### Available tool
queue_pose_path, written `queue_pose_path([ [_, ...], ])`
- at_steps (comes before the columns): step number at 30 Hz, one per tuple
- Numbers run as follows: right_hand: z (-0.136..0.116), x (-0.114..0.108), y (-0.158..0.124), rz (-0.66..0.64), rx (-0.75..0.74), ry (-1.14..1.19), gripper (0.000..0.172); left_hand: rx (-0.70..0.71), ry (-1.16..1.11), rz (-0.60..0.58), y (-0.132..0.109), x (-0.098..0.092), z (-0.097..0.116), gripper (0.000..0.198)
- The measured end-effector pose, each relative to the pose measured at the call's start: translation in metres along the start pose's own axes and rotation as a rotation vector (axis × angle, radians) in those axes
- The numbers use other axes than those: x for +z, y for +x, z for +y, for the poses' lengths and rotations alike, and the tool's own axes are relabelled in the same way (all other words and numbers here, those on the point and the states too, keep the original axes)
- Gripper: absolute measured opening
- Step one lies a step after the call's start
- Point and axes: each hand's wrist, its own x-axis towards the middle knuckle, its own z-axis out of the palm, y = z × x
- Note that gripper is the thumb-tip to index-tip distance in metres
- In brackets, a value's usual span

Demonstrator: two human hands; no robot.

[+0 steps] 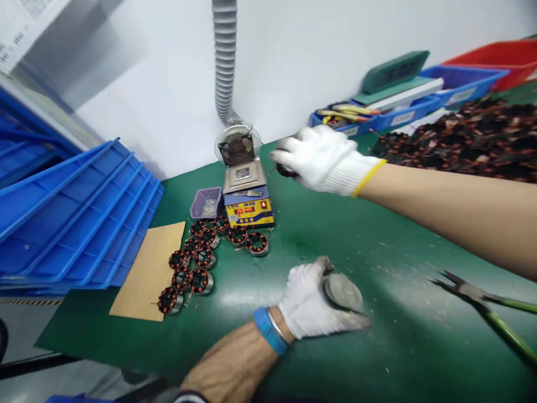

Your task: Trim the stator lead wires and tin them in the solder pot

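Note:
My left hand [314,305], in a white glove with a blue band at the wrist, is wrapped around a round greyish translucent object [343,292] low over the green table. Further back, my right hand [321,159], gloved in white with a yellow cuff edge, grips a dark wound coil [286,171], mostly hidden under its fingers. Left of both hands, several copper-wound ring coils [201,281] stand in a cluster. Behind them is a yellow and blue device [249,210] with a red digital display.
Green-handled cutters [474,294] lie at the right. A large pile of coils [482,134] and blue bins [406,116] fill the back right. Stacked blue trays [79,212], brown cardboard [146,274] and a small purple tray [199,204] are on the left. A grey hose [225,61] hangs behind.

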Motion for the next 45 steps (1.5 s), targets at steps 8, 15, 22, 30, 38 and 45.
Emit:
queue_pose_path([
  [8, -0.026, 0.034, 0.117, -0.004, -0.312, -0.151, 0.040, -0.019, -0.149, -0.040, 0.010, 0.000, -0.009, 0.083],
  [15, -0.032, 0.056, 0.128, -0.084, -0.339, -0.113, 0.029, 0.009, -0.122, -0.079, 0.014, 0.002, -0.010, 0.070],
  [22, -0.015, 0.043, 0.145, -0.095, 0.100, 0.176, 0.047, 0.001, -0.094, -0.102, 0.014, 0.000, -0.006, 0.067],
  [30, -0.025, 0.046, 0.155, -0.106, 0.542, 0.475, 0.057, 0.020, -0.073, -0.086, 0.014, -0.002, -0.004, 0.061],
  [38, -0.037, 0.081, 0.148, -0.014, 0.588, 0.595, 0.060, 0.034, -0.075, -0.073, 0.013, -0.002, -0.004, 0.055],
  [45, -0.045, 0.091, 0.135, 0.026, 0.629, 0.705, 0.063, 0.030, -0.041, -0.086, 0.013, -0.004, -0.002, 0.055],
])
